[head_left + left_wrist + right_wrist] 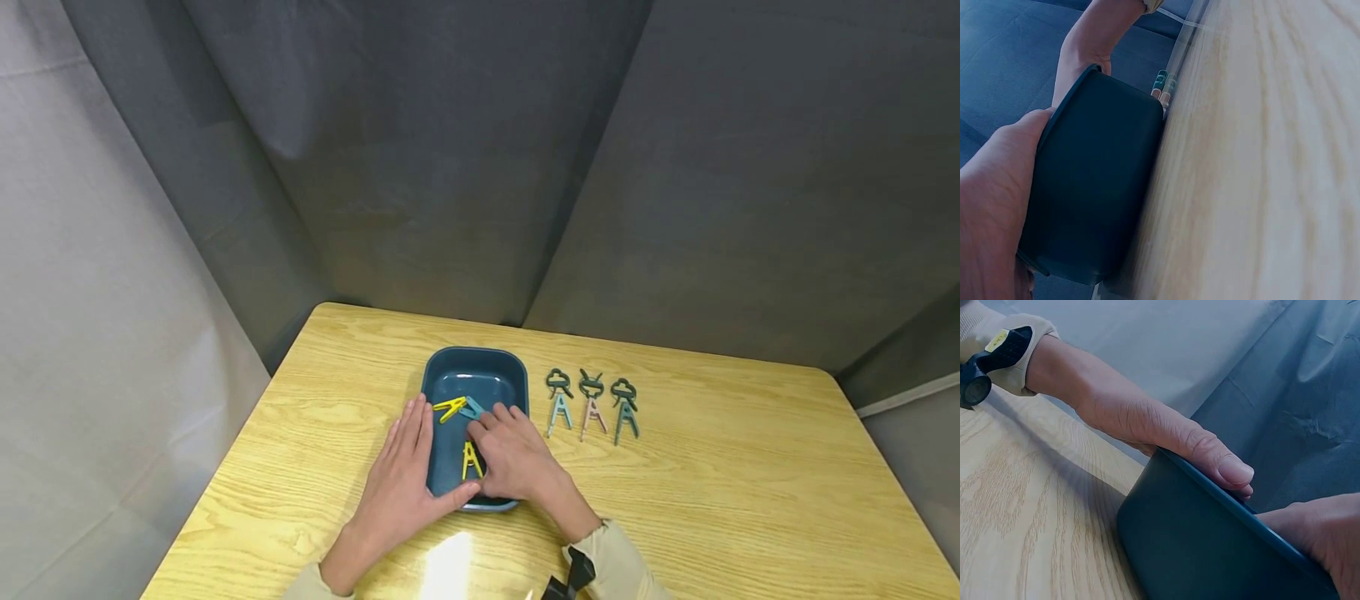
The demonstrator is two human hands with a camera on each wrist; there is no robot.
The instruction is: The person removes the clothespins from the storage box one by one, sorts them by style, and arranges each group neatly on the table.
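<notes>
A dark blue plastic tub (472,357) stands on the wooden table. My left hand (401,471) rests on it with straight fingers along the left rim and the thumb stretched over the near rim. Inside the tub, my right hand (517,454) reaches down with bent fingers. Its fingertips are hidden, so I cannot tell whether they hold anything. A yellow clothespin (450,408) and a blue clothespin (472,407) lie close together beyond the right fingers. Another yellow clothespin (470,461) lies nearer, between the two hands.
To the tub's right is a row of three dark green clips (591,384) with shaped heads. Below each lies a clothespin: light blue (559,413), pink (593,417) and grey-green (626,420). Grey curtains (465,167) hang behind the wooden table (750,467).
</notes>
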